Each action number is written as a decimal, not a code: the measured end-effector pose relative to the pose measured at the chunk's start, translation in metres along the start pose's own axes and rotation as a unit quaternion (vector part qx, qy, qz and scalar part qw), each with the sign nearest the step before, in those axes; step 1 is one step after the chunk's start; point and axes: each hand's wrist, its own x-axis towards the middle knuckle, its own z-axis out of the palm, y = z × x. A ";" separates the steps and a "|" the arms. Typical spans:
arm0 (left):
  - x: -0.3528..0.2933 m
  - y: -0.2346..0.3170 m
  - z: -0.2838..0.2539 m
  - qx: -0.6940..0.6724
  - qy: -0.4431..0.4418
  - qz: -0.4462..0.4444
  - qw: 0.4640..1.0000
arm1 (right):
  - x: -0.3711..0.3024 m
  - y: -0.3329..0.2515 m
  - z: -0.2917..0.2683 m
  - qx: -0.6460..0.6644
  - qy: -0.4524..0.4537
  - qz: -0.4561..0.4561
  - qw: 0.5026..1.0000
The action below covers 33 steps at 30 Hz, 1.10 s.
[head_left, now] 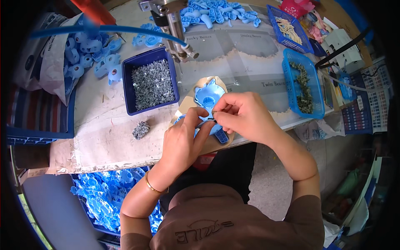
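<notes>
My left hand (pixel 185 139) holds a light blue plastic part (pixel 207 96), shaped like a bear, down on a tan pad at the table's near edge. My right hand (pixel 241 114) pinches something small against the part's middle; what is between the fingertips is hidden. A dark blue tray (pixel 128 73) full of small silvery screws sits just left of the hands. A little heap of the same screws (pixel 141 130) lies loose on the table near my left wrist.
A metal press tool (pixel 173 25) with a blue hose stands behind the part. Blue plastic parts are piled at the far left (pixel 89 54), far centre (pixel 216 14) and in a bin below the table (pixel 106 193). Two blue baskets (pixel 291 79) stand at right.
</notes>
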 end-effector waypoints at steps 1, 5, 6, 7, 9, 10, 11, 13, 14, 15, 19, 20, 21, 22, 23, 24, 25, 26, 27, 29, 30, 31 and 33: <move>0.000 -0.002 -0.002 -0.050 -0.031 -0.007 0.998 | 0.002 0.000 -0.006 0.050 -0.043 0.030 0.997; 0.001 0.001 -0.014 -0.175 -0.116 -0.068 0.975 | 0.006 0.009 -0.014 0.142 -0.151 0.067 0.976; 0.001 -0.001 -0.014 -0.174 -0.114 -0.070 0.976 | 0.005 0.009 -0.010 0.142 -0.154 0.067 0.976; 0.001 -0.004 -0.013 -0.177 -0.096 -0.071 0.977 | 0.002 0.008 -0.004 0.131 -0.116 0.019 0.984; 0.001 -0.009 -0.012 -0.177 -0.075 -0.077 0.978 | 0.002 0.010 0.001 0.122 -0.082 -0.029 0.989; 0.001 -0.011 -0.012 -0.143 -0.075 -0.061 0.985 | 0.004 0.014 0.000 0.086 -0.074 -0.043 0.993; 0.002 -0.013 -0.012 -0.110 -0.076 -0.044 0.990 | 0.006 0.017 -0.001 0.049 -0.064 -0.057 0.995; 0.004 -0.014 -0.017 -0.037 -0.023 0.027 0.999 | 0.007 0.022 -0.004 0.034 -0.051 -0.039 0.997; 0.004 -0.014 -0.018 0.036 0.027 0.102 0.994 | 0.008 0.024 -0.006 0.017 -0.033 -0.021 0.999; 0.002 -0.020 -0.023 0.074 0.014 0.096 0.993 | 0.010 0.028 -0.007 0.025 -0.024 0.004 0.999; -0.003 -0.026 -0.024 0.121 0.018 0.086 0.989 | 0.014 0.042 -0.005 0.021 -0.026 0.031 0.999; -0.003 -0.027 -0.022 0.129 0.016 0.084 0.988 | 0.015 0.044 -0.003 0.021 -0.032 0.032 0.999; -0.003 -0.028 -0.021 0.136 0.015 0.082 0.987 | 0.015 0.045 -0.002 0.021 -0.037 0.032 0.999; -0.003 -0.031 -0.019 0.136 0.015 0.082 0.987 | 0.016 0.045 -0.001 0.022 -0.037 0.033 0.999; -0.003 -0.035 -0.017 0.136 0.020 0.074 0.988 | 0.016 0.043 0.001 0.004 -0.026 0.042 0.999; -0.003 -0.037 -0.015 0.136 0.026 0.066 0.988 | 0.016 0.043 0.002 -0.013 -0.014 0.052 0.998; -0.003 -0.038 -0.014 0.135 0.025 0.066 0.988 | 0.017 0.043 0.002 -0.013 -0.014 0.053 0.998; -0.003 -0.038 -0.013 0.132 0.024 0.066 0.989 | 0.017 0.043 0.002 -0.018 -0.016 0.046 0.999; -0.003 -0.039 -0.013 0.130 0.023 0.065 0.989 | 0.017 0.042 0.002 -0.023 -0.019 0.039 0.999; -0.003 -0.037 -0.012 0.133 0.023 0.064 0.989 | 0.018 0.039 0.001 -0.038 -0.028 0.040 0.998; -0.003 -0.037 -0.012 0.137 0.025 0.061 0.988 | 0.018 0.036 0.000 -0.053 -0.039 0.039 0.997; -0.003 -0.037 -0.011 0.137 0.024 0.062 0.988 | 0.019 0.032 -0.002 -0.053 -0.038 0.040 0.997; -0.003 -0.037 -0.010 0.145 0.023 0.062 0.987 | 0.023 0.025 -0.007 -0.116 -0.109 0.023 0.987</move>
